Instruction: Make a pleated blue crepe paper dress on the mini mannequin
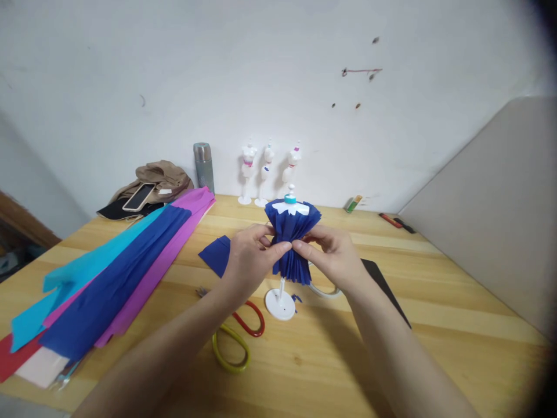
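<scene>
Hands are working mid-table: left hand (249,258) and right hand (331,256), each grip clenched, are pinching the waist of the blue paper (292,223), already pleated around the mannequin (281,303). Nothing seems to be binding that waist yet; scissors (237,339) are lying nearby.

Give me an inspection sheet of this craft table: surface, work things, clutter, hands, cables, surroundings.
Surface: wooden table, pale grain.
Job's things: blue pleated paper wrapped on an upright mannequin stand.
Clutter: scissors, coloured paper sheets at left, blue scrap, flask, phone on brown cloth, three white mannequins at the back.
Hands: left hand and right hand both pinch the blue pleated paper at its waist.
Cables: nothing seen.
Surroundings: white wall, grey panel at right.
</scene>
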A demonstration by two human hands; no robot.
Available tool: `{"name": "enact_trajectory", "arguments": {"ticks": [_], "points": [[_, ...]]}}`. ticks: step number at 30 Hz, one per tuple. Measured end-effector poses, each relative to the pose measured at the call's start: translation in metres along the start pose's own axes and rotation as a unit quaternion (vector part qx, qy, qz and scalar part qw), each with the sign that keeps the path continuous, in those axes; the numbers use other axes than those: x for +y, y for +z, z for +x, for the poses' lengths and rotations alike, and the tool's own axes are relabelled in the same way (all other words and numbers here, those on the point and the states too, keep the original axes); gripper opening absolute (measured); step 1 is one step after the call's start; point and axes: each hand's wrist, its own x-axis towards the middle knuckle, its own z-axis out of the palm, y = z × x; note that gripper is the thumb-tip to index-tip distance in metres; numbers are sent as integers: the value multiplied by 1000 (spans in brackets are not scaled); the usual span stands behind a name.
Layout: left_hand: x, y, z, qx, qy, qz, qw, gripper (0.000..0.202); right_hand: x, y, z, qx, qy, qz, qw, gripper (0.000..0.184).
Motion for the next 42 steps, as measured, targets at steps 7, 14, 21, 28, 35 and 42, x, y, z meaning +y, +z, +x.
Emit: {"name": "enact_trajectory", "arguments": {"ticks": [7,14,21,28,35,42], "points": [[-1,0,1,-12,-5,-26,1000,9,2,4,-2,23,11,14,1000,13],[-3,2,0,5,-7,-19,1000,10,7,4,1,-3,54,112,992,18],[-1,1,-2,-2,-5,-2,1000,17,11,-4,2,-56,61,120,989,27],[-2,2,-3,12,-16,-80,997,9,14,-7,2,-41,90,143,985,21],[-7,3,-1,22,12,-46,999,8,13,-5,3,-37,91,147,984,19],[1,-4,5,2,-22,-78,997,2,11,-3,2,-6,71,171,983,14]]}}
